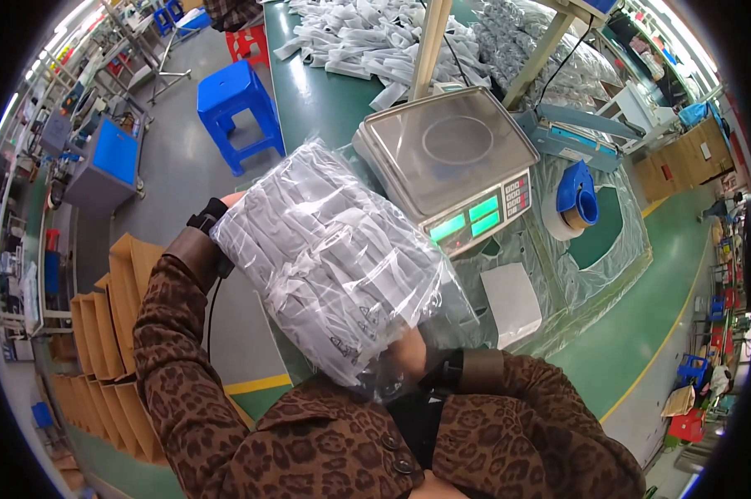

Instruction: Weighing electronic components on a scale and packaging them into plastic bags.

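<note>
A large clear plastic bag point(334, 258), packed with rows of white folded strips or small packets, is held up tilted in front of my chest. My left hand point(232, 200) holds the bag at its far left side; most of its fingers are hidden behind it. At the near right end, my right hand point(408, 353) grips the loose plastic, seen blurred through the film. Just beyond the bag stands a weighing scale point(452, 137) with a steel pan and lit green displays. The bag overlaps the scale's near left edge in view.
Loose white pieces point(350, 37) are heaped on the green table's far end. To the right are a blue tape dispenser point(576, 195), a blue bag sealer point(571, 137) and a white card point(511, 303). A blue stool point(241, 112) and open cartons point(101, 333) stand at the left.
</note>
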A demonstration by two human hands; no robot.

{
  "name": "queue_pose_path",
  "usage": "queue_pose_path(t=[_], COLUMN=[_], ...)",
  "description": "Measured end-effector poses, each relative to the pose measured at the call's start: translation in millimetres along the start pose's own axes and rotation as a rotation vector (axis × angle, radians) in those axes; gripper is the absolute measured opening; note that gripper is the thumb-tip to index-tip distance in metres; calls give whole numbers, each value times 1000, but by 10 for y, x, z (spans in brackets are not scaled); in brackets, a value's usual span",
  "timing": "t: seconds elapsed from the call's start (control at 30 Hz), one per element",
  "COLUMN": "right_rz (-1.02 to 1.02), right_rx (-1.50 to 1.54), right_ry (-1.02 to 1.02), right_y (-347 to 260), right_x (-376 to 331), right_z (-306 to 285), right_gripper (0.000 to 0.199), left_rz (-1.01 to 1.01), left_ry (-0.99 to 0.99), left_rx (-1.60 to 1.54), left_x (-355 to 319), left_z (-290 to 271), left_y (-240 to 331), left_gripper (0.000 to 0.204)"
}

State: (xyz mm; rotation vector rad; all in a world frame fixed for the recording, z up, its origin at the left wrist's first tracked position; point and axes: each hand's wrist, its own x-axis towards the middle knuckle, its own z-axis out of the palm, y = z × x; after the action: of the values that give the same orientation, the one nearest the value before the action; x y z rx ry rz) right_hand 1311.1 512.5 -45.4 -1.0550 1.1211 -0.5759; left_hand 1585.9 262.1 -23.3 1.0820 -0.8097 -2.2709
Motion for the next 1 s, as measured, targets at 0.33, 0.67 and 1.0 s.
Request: queue_pose_path(t=[0.33, 0.67, 1.0], right_rz=[-447, -550, -255], right_rx=[-132, -474, 454], right_ry=[-347, -283, 26], right_y=[444, 788, 317], right_x=[166, 368, 597], right_z=[-31, -273, 125], right_gripper=[33, 37, 24], left_rz=[-117, 150, 401], left_ry=[-29, -22, 321], left_rx=[93, 85, -56], left_x=[402, -130, -443], left_z=[-60, -295, -50], left_y=[300, 48, -57], left_gripper=[63, 87, 106])
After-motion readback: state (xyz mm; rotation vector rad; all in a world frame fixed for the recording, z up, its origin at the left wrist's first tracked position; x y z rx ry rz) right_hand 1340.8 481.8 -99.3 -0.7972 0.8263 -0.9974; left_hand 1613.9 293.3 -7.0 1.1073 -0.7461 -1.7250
